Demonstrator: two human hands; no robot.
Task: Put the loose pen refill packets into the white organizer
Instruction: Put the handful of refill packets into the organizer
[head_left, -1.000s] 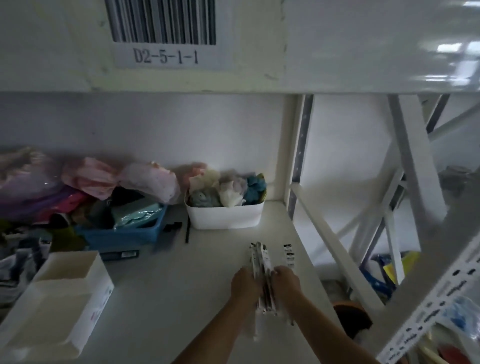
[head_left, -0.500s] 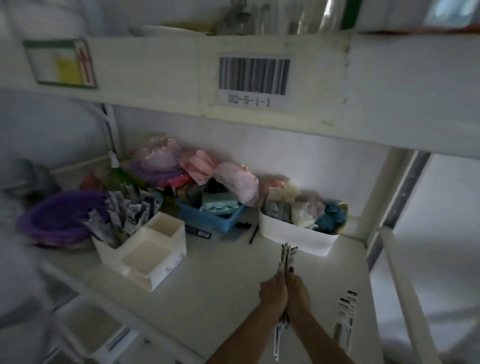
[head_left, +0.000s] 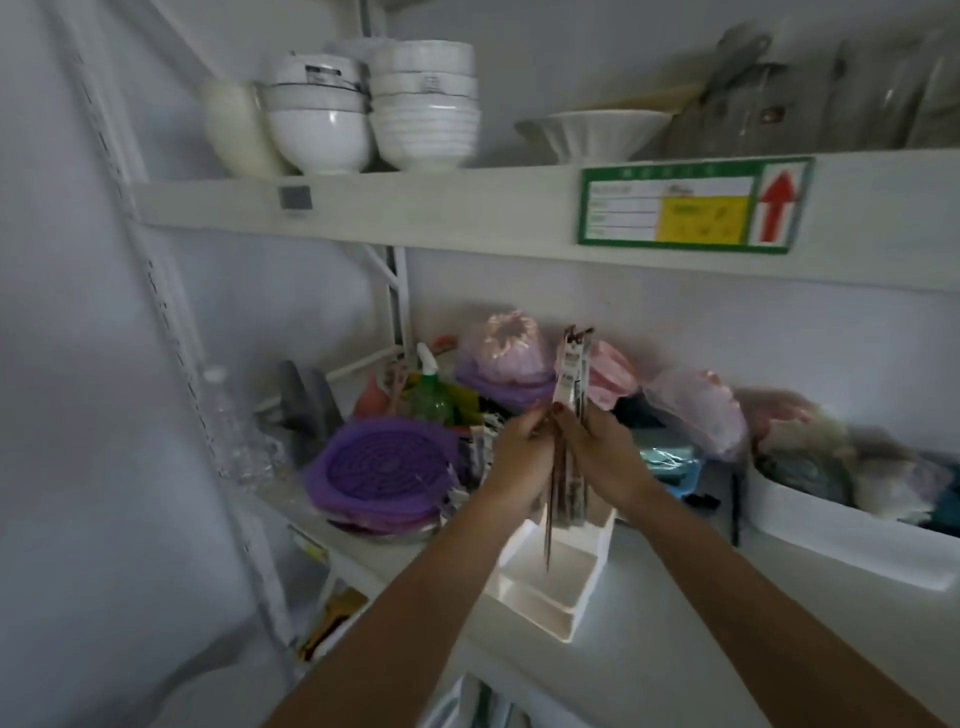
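Observation:
Both hands press a stack of long pen refill packets (head_left: 570, 374) upright between them. My left hand (head_left: 519, 457) grips the left side, my right hand (head_left: 602, 452) the right side. The stack hangs directly above the white organizer (head_left: 545, 597), which stands on the shelf, and its lower end reaches toward the organizer's rear compartment. Other refill packets (head_left: 480, 447) stand in the organizer's back section, mostly hidden behind my left hand.
Purple round lids (head_left: 382, 473) lie left of the organizer, with a green spray bottle (head_left: 431, 395) behind. A blue bin (head_left: 675, 462) and a white bin (head_left: 841, 540) of wrapped items sit to the right. The shelf beam (head_left: 467, 218) overhead carries bowls (head_left: 363, 114).
My hands have carried the packet stack leftward from the open shelf surface to above the white organizer. The view has swung left and upward, bringing the upper shelf with bowls into sight.

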